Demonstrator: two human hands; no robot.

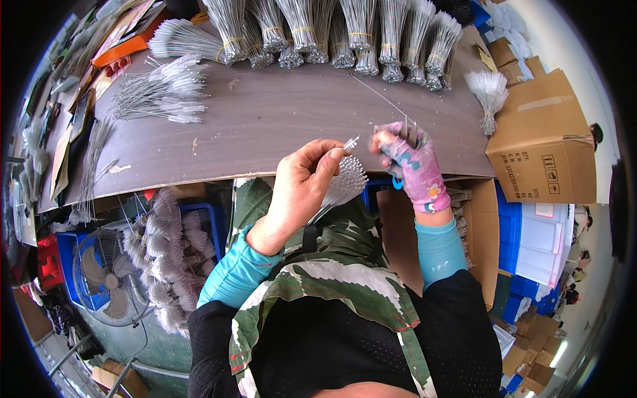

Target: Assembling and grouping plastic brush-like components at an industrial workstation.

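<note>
My bare left hand is closed, thumb against fingers, on a thin brush whose short white bristle end sticks out toward the right. My right hand, in a pink flowered glove with bare fingertips, is curled close by. Its fingertips are blurred; a grey metal piece and a small blue loop show at it, but I cannot make out what it holds. Under my left hand, a bundle of white-tipped brushes rests at my lap. A thin wire slants across the table beyond my right hand.
Bound bundles of wire brushes stand along the table's far side. Loose brushes lie at the left. One bundle stands at the right, beside a cardboard box. Below left are a fan and hanging brushes.
</note>
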